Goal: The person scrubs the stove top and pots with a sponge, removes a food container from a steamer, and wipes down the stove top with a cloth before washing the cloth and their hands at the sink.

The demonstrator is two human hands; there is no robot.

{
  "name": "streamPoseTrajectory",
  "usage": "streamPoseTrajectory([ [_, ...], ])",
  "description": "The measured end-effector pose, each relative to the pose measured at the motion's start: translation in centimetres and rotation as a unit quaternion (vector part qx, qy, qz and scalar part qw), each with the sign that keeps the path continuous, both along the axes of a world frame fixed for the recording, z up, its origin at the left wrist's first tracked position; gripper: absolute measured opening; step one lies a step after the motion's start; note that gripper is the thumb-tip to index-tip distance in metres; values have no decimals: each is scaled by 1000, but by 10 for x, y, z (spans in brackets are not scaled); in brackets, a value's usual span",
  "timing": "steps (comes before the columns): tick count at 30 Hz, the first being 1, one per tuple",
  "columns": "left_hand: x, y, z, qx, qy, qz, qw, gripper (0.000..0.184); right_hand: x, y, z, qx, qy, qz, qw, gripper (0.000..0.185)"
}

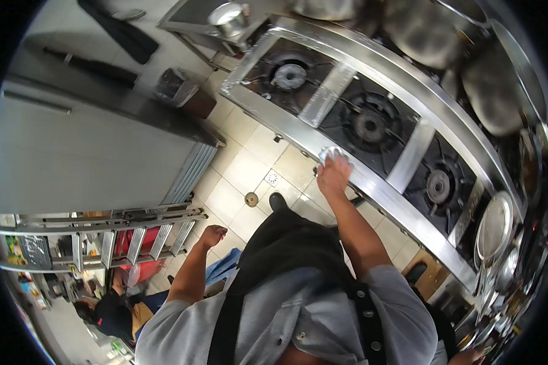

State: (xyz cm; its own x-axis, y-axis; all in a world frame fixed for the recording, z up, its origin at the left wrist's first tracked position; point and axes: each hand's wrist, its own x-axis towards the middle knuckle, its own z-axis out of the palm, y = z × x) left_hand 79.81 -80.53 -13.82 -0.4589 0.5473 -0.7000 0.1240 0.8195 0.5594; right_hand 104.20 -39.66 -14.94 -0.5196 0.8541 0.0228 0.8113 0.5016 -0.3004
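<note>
My right hand [335, 175] presses a crumpled whitish cloth [327, 152] onto the steel front rail of the gas stove [371, 173], beside the middle burner [369, 123]. The fingers lie over the cloth and hide part of it. Away from the stove, my left hand [213, 235] hangs over the tiled floor with its fingers loosely curled and nothing visible in it. The rail around my right hand looks wet and shiny.
Large pans [426, 36] line the back of the stove. Strainers [494, 225] crowd its right end. A lined bin [186, 94], a steel cabinet [91, 152] and a ladder [106, 243] stand left. Another person [112, 313] is at lower left; another hand [467, 357] shows at lower right.
</note>
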Motion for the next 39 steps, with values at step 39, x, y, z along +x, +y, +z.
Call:
streamPoseTrajectory([
  [39, -151, -68, 5, -40, 4, 366, 930, 28, -646, 337, 143, 51, -108, 179, 977, 31],
])
